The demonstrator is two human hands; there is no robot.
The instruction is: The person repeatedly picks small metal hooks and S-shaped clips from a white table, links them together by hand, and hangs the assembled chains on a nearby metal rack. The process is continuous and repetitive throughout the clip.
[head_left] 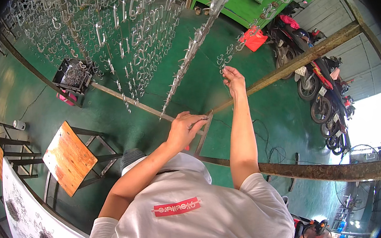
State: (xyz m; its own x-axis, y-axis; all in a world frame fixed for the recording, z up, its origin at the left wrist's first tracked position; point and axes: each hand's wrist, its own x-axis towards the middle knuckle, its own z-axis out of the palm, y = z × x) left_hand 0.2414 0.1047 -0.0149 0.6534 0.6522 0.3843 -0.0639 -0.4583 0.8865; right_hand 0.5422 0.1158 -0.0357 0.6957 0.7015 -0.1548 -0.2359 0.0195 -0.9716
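Observation:
My right hand (234, 81) is raised, its fingertips pinched at the lower end of a hanging strand of shiny bent metal hooks (228, 53). That strand rises toward the upper right. Lower and to the left, my left hand (186, 127) is closed with fingers and thumb together near the corner of a metal frame. A bit of metal may show at its fingertips, but it is too small to name. Between the hands and the left cluster hangs a dense row of metal hooks (188, 58). Many more hanging hooks (135, 41) fill the upper left.
Frame bars (304, 60) run around me at several heights. A black crate (74, 76) of small metal parts stands at the left, above a wooden-topped stool (70, 156). A white table (40, 220) with metal pieces is lower left. Motorbikes (317, 79) line the right wall.

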